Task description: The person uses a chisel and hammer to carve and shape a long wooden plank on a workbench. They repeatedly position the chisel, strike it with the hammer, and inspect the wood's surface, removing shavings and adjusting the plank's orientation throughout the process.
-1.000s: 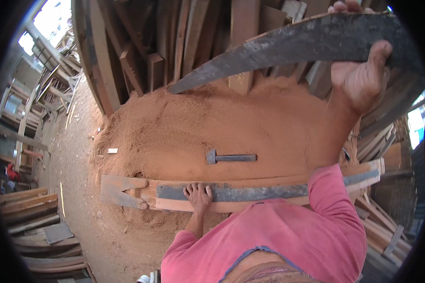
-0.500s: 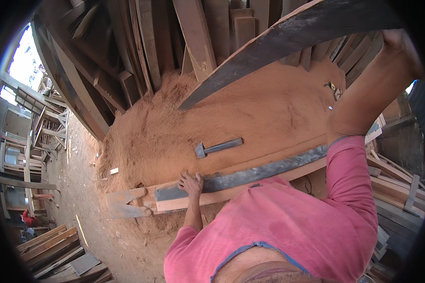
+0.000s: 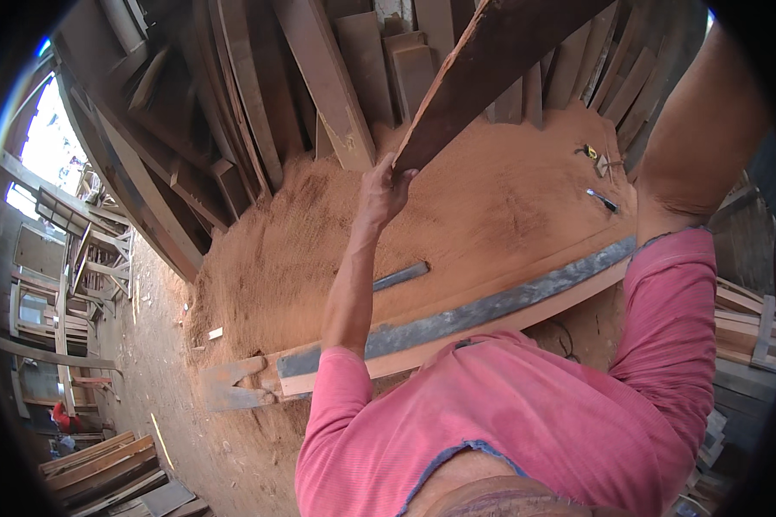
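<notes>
My left hand is closed round the lower end of a long dark plank, its thumb along one side. The plank rises to the upper right with a rough, pale edge facing left. My right forearm reaches toward the upper right, and its hand lies outside the picture. Below, a long black-faced board with a pale wood edge lies across in front of my chest. Beyond it a hammer handle rests on the sawdust; my left forearm hides the hammer's head.
Reddish sawdust covers the ground. Planks lean along the far side. A notched wooden piece sticks out beneath the board's left end. Small tools lie at the right. Stacked timber stands at lower left.
My left hand has left the black-faced board and moved up to grip the dark plank's lower end. The plank has turned steeper, and my right hand has gone out of the picture.
</notes>
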### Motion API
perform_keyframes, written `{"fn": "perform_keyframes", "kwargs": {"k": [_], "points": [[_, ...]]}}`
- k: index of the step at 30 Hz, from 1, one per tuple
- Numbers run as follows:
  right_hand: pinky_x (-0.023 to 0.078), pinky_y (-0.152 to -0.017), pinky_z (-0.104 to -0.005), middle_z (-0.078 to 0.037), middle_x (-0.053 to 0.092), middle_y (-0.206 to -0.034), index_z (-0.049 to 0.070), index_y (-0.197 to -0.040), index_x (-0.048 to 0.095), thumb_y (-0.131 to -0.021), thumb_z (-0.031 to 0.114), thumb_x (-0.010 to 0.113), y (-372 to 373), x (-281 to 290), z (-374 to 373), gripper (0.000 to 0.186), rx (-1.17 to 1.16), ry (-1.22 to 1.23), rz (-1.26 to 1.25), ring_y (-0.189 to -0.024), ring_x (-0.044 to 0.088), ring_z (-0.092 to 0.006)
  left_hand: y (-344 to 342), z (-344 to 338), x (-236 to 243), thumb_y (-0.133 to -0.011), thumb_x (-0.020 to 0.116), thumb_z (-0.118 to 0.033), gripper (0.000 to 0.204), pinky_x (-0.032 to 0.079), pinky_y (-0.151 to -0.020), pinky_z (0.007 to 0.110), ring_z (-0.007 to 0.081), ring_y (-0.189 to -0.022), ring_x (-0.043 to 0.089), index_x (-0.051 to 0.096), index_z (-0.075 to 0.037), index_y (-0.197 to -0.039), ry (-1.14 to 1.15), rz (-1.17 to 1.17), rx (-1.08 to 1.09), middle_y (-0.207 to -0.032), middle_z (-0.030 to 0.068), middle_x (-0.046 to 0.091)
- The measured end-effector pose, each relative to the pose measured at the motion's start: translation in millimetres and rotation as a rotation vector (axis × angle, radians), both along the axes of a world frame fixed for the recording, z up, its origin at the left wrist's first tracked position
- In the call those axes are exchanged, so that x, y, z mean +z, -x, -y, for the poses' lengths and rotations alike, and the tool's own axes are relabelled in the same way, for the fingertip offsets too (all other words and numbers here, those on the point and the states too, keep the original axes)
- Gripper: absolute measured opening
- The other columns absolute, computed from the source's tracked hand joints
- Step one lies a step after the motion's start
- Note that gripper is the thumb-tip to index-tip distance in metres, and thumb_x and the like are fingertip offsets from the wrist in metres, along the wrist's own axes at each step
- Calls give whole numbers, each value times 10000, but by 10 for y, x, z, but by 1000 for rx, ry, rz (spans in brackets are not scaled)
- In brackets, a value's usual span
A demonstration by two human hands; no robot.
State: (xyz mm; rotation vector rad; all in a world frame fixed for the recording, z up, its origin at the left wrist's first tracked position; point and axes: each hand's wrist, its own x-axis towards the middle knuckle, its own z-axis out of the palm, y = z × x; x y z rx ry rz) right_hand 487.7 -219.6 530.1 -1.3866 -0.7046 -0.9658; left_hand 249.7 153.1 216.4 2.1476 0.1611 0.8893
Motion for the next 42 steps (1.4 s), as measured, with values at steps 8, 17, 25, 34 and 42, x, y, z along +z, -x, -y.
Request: {"fn": "perform_keyframes", "kwargs": {"k": [8,17,25,34,42], "points": [[451,-1068,-504,-229,594,-1344,2,-1459,442,-1015,399,583,-932,-1145,813,611,-203,118,-337,-1243,588,-373,-702,533,167,-905,740,-128,192,512,-653,455,409,-810,690,623,-60,-1041,-13,119,7,-844,219,686],[450,-1071,-505,-238,603,-1329,1,-1467,435,-1013,394,585,-1619,-1744,1136,620,-224,255,-524,-1239,592,-378,-900,749,262,-886,769,-116,237,505,-650,435,345,-796,715,593,-70,-1039,-56,77,15,-835,190,709],[449,-1073,-505,-247,610,-1315,-1,-1475,428,-1010,390,587,-1868,-1896,1204,628,-220,290,-546,-1236,596,-382,-798,696,223,-914,718,-98,260,508,-736,451,350,-877,668,583,-81,-1135,-304,289,362,-949,184,675],[447,-1076,-505,-256,619,-1300,-2,-1484,421,-1008,385,590,-1988,-1794,1370,637,-283,269,-495,-1232,600,-387,-1181,617,495,-901,713,-112,143,517,-710,472,378,-862,675,666,-90,-1034,-139,49,232,-913,147,694],[446,-1079,-505,-264,626,-1286,-4,-1491,414,-1006,381,592,-1842,-1448,1837,645,-436,250,-444,-1228,603,-391,-2263,705,972,-956,693,-123,133,521,-714,316,198,-711,640,666,-32,-1049,-53,-33,117,-877,169,732]]}}
